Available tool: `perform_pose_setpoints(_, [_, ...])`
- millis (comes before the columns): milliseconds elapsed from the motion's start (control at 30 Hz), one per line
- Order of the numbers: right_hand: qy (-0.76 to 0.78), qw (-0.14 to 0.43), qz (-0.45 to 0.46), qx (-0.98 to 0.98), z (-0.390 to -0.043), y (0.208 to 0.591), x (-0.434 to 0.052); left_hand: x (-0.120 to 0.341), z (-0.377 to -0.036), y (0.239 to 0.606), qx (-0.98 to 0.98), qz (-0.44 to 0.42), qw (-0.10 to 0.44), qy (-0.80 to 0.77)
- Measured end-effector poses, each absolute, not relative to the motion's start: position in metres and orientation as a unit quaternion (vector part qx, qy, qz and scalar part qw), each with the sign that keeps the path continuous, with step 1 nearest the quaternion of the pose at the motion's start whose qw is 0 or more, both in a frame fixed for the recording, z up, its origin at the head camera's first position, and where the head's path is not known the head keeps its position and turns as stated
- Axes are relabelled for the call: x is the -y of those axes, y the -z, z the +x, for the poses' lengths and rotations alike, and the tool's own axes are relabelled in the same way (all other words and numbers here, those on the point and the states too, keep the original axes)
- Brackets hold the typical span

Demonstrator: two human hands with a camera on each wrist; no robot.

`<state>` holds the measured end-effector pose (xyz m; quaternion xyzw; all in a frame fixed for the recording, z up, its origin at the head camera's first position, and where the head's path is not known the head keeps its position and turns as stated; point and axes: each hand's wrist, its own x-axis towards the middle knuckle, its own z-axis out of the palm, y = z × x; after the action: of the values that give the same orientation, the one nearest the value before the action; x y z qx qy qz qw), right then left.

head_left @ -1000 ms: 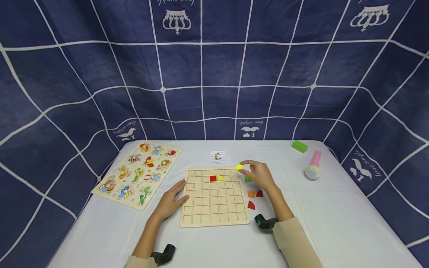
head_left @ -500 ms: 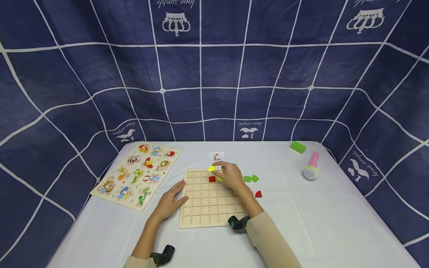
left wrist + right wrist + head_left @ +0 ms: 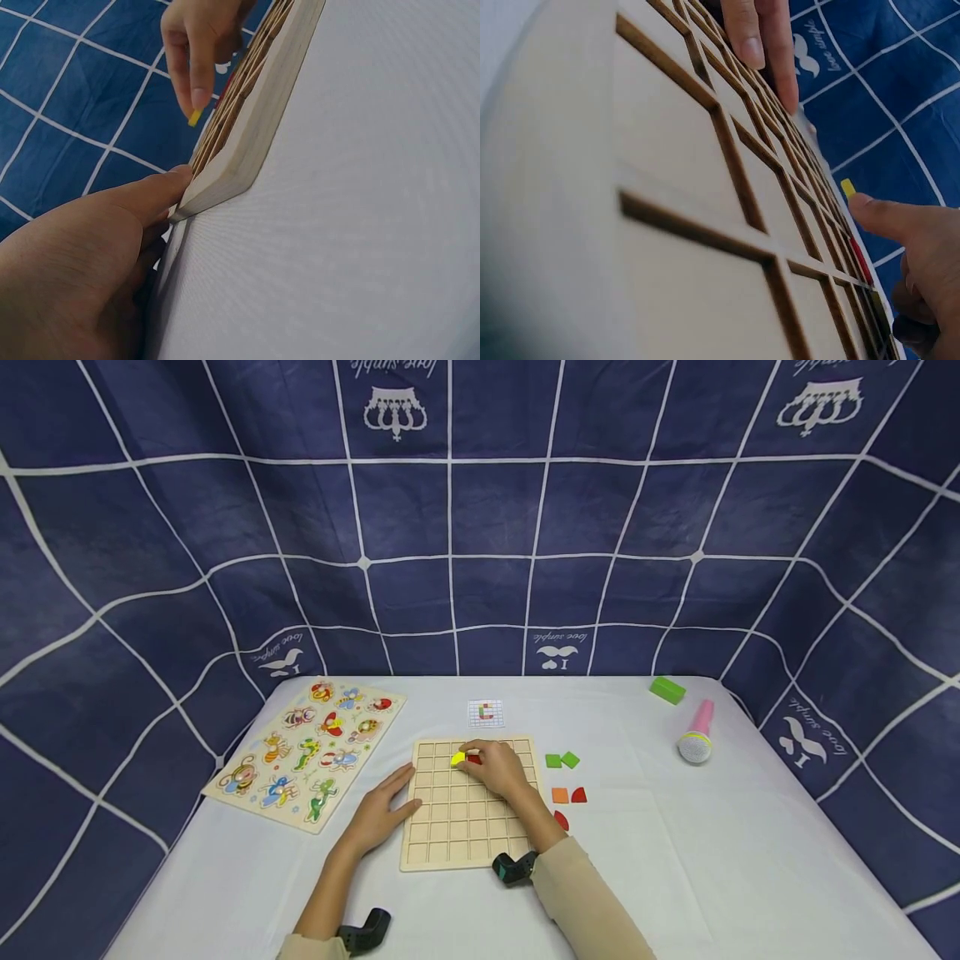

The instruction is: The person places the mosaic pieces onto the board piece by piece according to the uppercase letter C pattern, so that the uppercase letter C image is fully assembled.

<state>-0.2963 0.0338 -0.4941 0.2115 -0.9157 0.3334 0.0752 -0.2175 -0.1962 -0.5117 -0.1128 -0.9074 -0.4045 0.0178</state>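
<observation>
A wooden grid board (image 3: 465,835) lies on the white table. My right hand (image 3: 467,755) hovers over its upper rows and pinches a small yellow piece (image 3: 457,758) just left of a red tile (image 3: 475,760) set in the board. The left wrist view shows those fingers (image 3: 196,71) holding the yellow piece (image 3: 194,118) just above the board (image 3: 255,120). My left hand (image 3: 390,802) rests flat against the board's left edge, thumb (image 3: 146,196) at its corner. In the right wrist view the yellow piece (image 3: 847,187) sits at my thumb tip (image 3: 881,216).
Two green pieces (image 3: 562,760), an orange square (image 3: 560,795) and two red pieces (image 3: 578,795) lie right of the board. A pattern card (image 3: 485,713) sits behind it. An animal puzzle (image 3: 307,750) lies at the left; a green block (image 3: 669,689) and pink microphone (image 3: 697,732) at the far right.
My right hand has carried the yellow piece from the board's upper right corner leftward to just left of the red tile. It now covers the yellow tile. The left hand stayed put.
</observation>
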Motion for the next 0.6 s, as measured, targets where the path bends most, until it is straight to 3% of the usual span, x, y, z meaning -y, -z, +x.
perform_pose_setpoints(600, [-0.304, 0.078, 0.216, 0.924, -0.2947, 0.4983, -0.0321, 0.1948, -0.2173, 0.5104, 0.908, -0.107, 0.021, 0.404])
